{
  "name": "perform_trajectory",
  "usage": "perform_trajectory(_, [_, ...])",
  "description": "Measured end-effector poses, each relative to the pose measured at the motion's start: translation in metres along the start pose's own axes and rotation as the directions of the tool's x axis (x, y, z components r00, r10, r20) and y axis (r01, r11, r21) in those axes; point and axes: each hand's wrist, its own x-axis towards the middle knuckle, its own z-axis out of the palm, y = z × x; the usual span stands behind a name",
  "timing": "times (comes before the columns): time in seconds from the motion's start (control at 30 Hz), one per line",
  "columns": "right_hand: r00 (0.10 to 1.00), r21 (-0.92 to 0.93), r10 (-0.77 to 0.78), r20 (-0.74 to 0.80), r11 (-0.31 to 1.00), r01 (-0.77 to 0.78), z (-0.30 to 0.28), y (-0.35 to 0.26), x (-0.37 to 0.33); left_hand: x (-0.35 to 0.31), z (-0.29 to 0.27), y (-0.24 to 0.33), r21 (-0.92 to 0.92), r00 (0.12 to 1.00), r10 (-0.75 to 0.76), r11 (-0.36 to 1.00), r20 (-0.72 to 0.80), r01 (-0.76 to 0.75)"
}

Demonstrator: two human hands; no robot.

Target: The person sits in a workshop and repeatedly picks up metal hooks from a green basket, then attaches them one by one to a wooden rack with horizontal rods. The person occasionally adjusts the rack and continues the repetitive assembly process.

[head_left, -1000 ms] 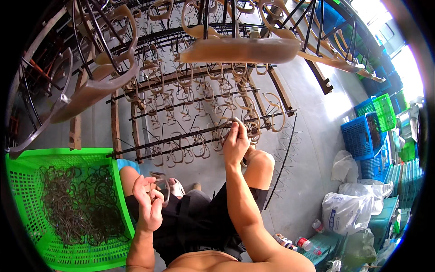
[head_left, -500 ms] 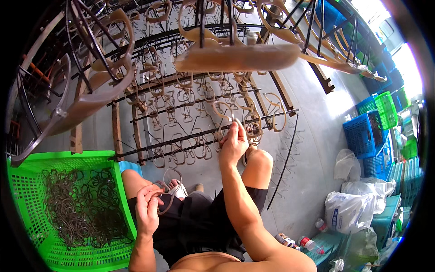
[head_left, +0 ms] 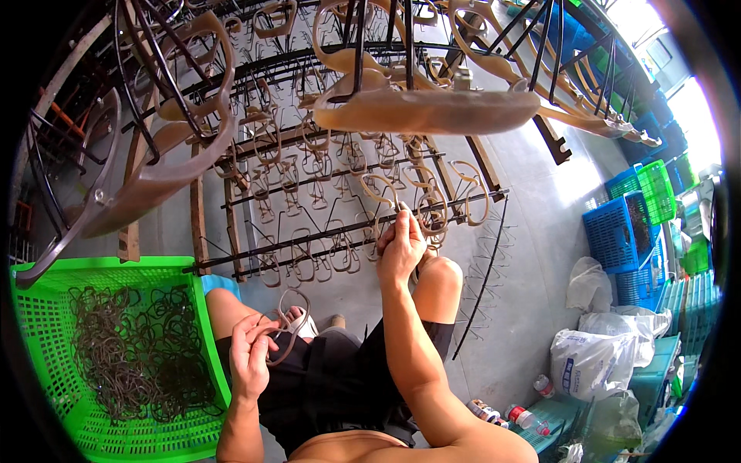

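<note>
My right hand (head_left: pixel 400 248) is raised to a black metal rack (head_left: pixel 340 231) and pinches a tan strap loop (head_left: pixel 380 193) against its rail. Many similar tan loops hang in rows across the rack. My left hand (head_left: pixel 251 356) rests over my lap and grips a few brown strap loops (head_left: pixel 289 320). At my left stands a green plastic basket (head_left: pixel 46 339) holding a heap of dark loops (head_left: pixel 131 351). My bare knees and black shorts lie between the two hands.
Large tan moulded pieces (head_left: pixel 428 112) hang from rods just overhead. Blue and green crates (head_left: pixel 629 231) stand stacked at the right, with white plastic bags (head_left: pixel 594 359) and a few bottles (head_left: pixel 525 417) on the grey concrete floor.
My right hand stays at the rack, working the tan loop slightly higher. My left hand has shifted a little over my lap, still gripping the brown loops.
</note>
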Motion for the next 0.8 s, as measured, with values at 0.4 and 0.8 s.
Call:
perform_trajectory(0.4, [0.955, -0.455, -0.201, 0.219, 0.845, 0.282, 0.002, 0.014, -0.012, 0.002, 0.003, -0.002, -0.022, 0.999, 0.026, 0.999, -0.048, -0.027])
perform_trajectory(0.8, [0.900, -0.647, -0.348, 0.262, 0.629, 0.431, -0.002, -0.010, -0.010, 0.000, -0.016, 0.009, -0.064, 0.997, -0.033, 0.997, 0.069, 0.038])
